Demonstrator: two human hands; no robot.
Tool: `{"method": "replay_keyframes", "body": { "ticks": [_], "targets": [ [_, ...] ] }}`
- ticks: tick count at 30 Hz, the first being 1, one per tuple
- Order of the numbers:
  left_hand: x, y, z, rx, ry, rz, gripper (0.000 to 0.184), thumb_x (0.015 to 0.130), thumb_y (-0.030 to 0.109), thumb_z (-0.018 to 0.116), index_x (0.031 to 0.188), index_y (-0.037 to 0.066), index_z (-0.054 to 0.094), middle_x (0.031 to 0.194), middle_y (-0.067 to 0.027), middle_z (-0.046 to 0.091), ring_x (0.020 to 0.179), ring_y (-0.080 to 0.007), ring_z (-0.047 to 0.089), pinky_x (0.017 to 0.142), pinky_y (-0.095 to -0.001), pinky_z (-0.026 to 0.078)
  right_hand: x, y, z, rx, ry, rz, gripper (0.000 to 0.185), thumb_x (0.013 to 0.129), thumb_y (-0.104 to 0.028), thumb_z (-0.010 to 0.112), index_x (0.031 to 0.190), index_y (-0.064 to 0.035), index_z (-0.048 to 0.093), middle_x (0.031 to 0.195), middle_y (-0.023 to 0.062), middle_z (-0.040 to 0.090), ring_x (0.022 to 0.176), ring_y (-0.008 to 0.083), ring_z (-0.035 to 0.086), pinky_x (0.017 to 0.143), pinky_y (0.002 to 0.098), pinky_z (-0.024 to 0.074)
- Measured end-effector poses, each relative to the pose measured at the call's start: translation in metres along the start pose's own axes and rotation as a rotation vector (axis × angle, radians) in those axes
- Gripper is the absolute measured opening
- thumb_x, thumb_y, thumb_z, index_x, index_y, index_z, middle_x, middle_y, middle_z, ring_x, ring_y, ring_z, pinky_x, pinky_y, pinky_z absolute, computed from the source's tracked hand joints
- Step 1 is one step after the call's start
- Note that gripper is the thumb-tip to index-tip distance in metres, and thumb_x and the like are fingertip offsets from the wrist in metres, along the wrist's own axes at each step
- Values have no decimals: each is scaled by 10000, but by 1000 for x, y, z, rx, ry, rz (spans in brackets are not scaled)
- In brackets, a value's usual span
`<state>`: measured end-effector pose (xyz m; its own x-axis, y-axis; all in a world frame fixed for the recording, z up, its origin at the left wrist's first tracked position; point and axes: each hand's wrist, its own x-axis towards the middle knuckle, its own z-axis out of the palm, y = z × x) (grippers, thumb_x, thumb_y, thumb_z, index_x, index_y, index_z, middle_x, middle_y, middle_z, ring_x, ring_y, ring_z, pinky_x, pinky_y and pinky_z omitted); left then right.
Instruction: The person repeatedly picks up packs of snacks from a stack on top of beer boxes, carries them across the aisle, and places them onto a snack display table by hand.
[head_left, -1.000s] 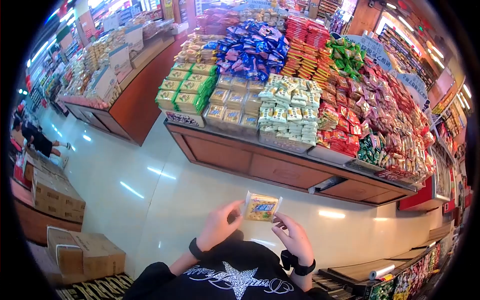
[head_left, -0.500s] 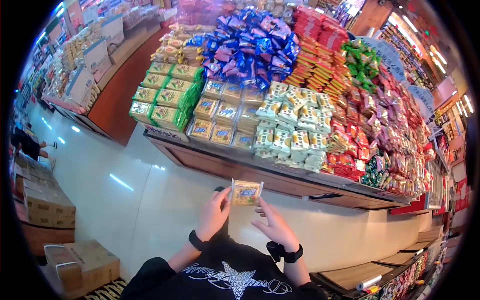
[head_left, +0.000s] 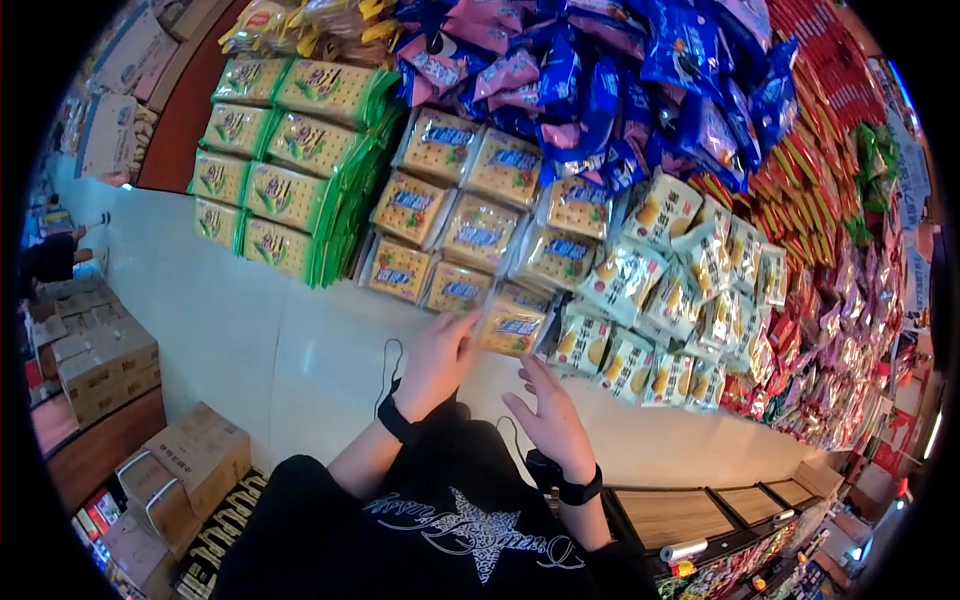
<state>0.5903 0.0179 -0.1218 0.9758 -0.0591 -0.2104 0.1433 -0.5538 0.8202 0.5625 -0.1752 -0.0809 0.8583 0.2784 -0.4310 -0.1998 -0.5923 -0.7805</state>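
Note:
My left hand (head_left: 436, 362) pinches the left edge of a clear-wrapped packet of crackers (head_left: 512, 328) with a blue label. The packet is at the front right of the stacked cracker packets (head_left: 480, 232) of the same look; whether it rests on them, I cannot tell. Just below its lower right corner is my right hand (head_left: 552, 420), fingers apart and holding nothing. The fingertips are close to the wrapper, and contact is unclear. Dark bands circle both wrists.
Green-edged cracker packets (head_left: 292, 190) are stacked on the left. Blue-and-pink bags (head_left: 600, 85) lie behind, and pale green-white packets (head_left: 665, 300) to the right. Cardboard boxes (head_left: 205, 450) stand on the floor at lower left. Wooden shelf panels (head_left: 675, 518) run along the lower right.
The view has moved closer to the display. My left hand has carried the cracker packet from in front of the stand up to the front of the matching stacks. My right hand has followed beside it.

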Motion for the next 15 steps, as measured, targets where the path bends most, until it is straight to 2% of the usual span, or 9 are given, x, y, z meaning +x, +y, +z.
{"method": "replay_keyframes", "body": {
  "ticks": [2, 6, 8, 9, 11, 12, 13, 14, 15],
  "targets": [
    [13, -4, 8, -3, -26, 20, 420, 830, 1, 601, 1247, 50, 581, 894, -147, 606, 789, -330, 617, 696, -386, 495, 13, -16, -13, 107, -82, 164, 554, 889, -177, 644, 1358, 26, 428, 1328, 229, 503, 1115, 324, 599, 929, 382, 496],
    [29, 1, 13, 12, -93, -31, 480, 836, 28, 618, 1306, 44, 520, 884, -180, 631, 808, -340, 632, 714, -397, 510, 24, 1, -14, 43, -153, 218, 546, 902, -224, 628, 1359, 6, 436, 1280, 236, 540, 1063, 330, 626, 897, 389, 509],
    [26, 9, 12, -6, -137, -83, 501, 840, 56, 628, 1324, 48, 497, 930, -211, 647, 862, -375, 630, 737, -416, 514, 21, 3, -13, -75, -133, 65, 563, 902, -337, 599, 1318, 17, 461, 1246, 287, 533, 1035, 436, 591, 874, 438, 496],
    [21, 11, 12, -5, -128, -86, 501, 840, 56, 628, 1324, 48, 497, 930, -211, 647, 862, -375, 630, 737, -416, 514, 21, -3, -18, -73, -198, 103, 579, 919, -370, 570, 1333, 19, 453, 1277, 315, 496, 1032, 465, 583, 900, 446, 485],
    [16, 17, 13, 108, -138, -52, 509, 845, 87, 637, 1329, 54, 485, 1004, -232, 649, 919, -408, 618, 776, -439, 512, 19, -6, -25, -57, -247, 78, 578, 926, -372, 561, 1340, 16, 450, 1312, 330, 453, 1035, 472, 580, 917, 448, 477],
    [11, 21, 14, 76, -112, -63, 502, 848, 108, 644, 1321, 46, 486, 1086, -261, 624, 988, -436, 593, 840, -460, 498, 18, -6, -30, -39, -291, 67, 577, 932, -373, 551, 1347, 13, 447, 1348, 346, 411, 1038, 478, 576, 935, 449, 470],
    [6, 25, 17, 81, -77, -58, 502, 851, 114, 645, 1320, 39, 484, 1120, -265, 609, 1024, -440, 578, 870, -459, 488, 17, 1, -34, -116, -284, -63, 571, 938, -370, 540, 1358, 5, 444, 1412, 360, 319, 1052, 481, 571, 959, 443, 458],
    [0, 28, 21, 86, -38, -51, 502, 853, 120, 647, 1319, 32, 482, 1155, -269, 595, 1060, -444, 563, 900, -458, 478, 16, 7, -40, -64, -276, -148, 558, 936, -375, 541, 1343, 0, 472, 1432, 355, 295, 1020, 467, 597, 952, 424, 467],
    [-7, 30, 26, 85, -18, -79, 494, 850, 113, 640, 1306, 17, 476, 1208, -263, 560, 1101, -439, 532, 931, -460, 457, 18, 5, -51, -54, -341, -106, 525, 934, -336, 551, 1330, 3, 485, 1438, 319, 326, 1027, 396, 617, 935, 397, 470]
  ]
}}
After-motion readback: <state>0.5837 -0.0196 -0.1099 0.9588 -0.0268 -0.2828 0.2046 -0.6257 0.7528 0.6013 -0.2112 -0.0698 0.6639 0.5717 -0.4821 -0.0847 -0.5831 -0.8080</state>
